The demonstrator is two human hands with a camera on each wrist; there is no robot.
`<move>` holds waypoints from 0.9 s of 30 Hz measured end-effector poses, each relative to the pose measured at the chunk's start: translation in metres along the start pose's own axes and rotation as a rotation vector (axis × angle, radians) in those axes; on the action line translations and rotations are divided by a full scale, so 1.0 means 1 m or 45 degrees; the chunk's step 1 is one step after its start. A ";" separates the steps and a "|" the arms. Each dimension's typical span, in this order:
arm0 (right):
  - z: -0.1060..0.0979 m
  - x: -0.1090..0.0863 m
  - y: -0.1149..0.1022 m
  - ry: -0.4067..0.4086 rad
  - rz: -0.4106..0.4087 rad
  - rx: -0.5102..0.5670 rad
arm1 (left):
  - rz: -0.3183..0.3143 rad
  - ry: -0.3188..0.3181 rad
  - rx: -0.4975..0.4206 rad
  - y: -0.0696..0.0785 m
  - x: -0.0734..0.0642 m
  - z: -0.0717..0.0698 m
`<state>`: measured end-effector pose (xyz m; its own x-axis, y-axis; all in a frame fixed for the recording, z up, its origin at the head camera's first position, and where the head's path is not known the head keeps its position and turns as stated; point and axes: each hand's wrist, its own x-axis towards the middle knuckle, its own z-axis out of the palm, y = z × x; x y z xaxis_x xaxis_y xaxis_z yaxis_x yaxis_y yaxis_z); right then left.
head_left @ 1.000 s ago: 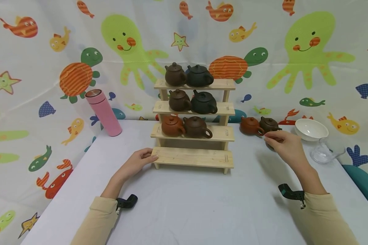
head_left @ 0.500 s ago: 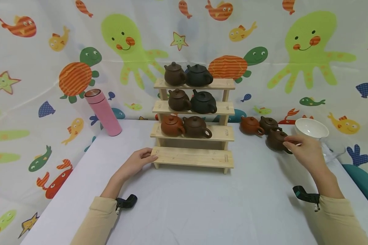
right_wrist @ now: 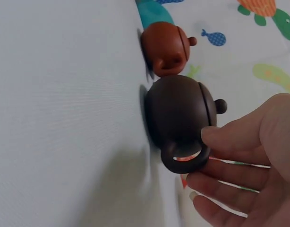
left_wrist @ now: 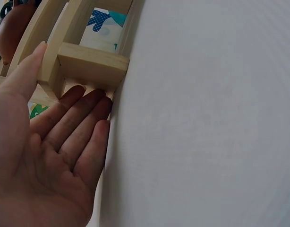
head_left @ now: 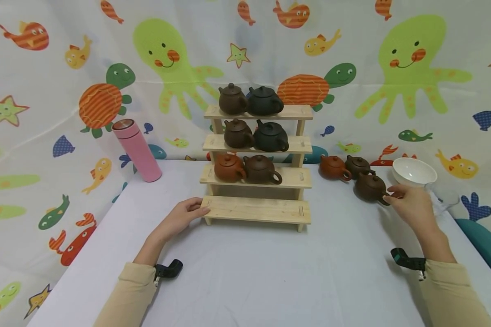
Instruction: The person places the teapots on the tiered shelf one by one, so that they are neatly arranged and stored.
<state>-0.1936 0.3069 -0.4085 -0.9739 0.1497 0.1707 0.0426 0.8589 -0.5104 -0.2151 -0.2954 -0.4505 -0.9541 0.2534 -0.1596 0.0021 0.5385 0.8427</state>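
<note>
A stepped wooden display stand [head_left: 255, 210] stands on the white table with six teapots in pairs on its upper three steps. My left hand [head_left: 186, 213] holds the left end of its bare lowest step. In the left wrist view the thumb [left_wrist: 34, 66] lies on the board, and the fingertips reach behind the end leg. At the right, a dark brown teapot [head_left: 369, 187] sits on the table, lid on. My right hand [head_left: 413, 204] pinches its loop handle [right_wrist: 185, 163], thumb on the near side and fingers behind. An orange-brown teapot [head_left: 334, 168] and another dark teapot [head_left: 357, 166] sit just behind.
A white bowl [head_left: 414, 171] stands at the right back, with a clear glass vessel [head_left: 443, 197] partly hidden behind my right hand. A pink bottle [head_left: 138, 150] stands at the left back. A cloth printed with sea animals [head_left: 413, 68] hangs behind the table.
My right hand has moved right, off the spot in front of the dark teapot, and now grips that teapot's handle. The left hand stays on the stand.
</note>
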 end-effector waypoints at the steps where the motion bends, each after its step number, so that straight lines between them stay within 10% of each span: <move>1: 0.002 0.000 0.001 0.005 0.002 -0.001 | -0.002 -0.002 0.002 0.000 0.000 0.000; 17: 0.013 0.002 0.009 -0.078 0.070 0.022 | -0.020 0.005 0.008 0.001 -0.001 -0.002; 27: 0.019 0.001 0.011 0.064 -0.003 -0.022 | -0.009 -0.006 0.014 -0.001 0.001 -0.001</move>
<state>-0.1978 0.3070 -0.4295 -0.9616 0.1715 0.2141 0.0444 0.8676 -0.4953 -0.2168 -0.2964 -0.4509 -0.9527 0.2532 -0.1680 -0.0015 0.5490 0.8358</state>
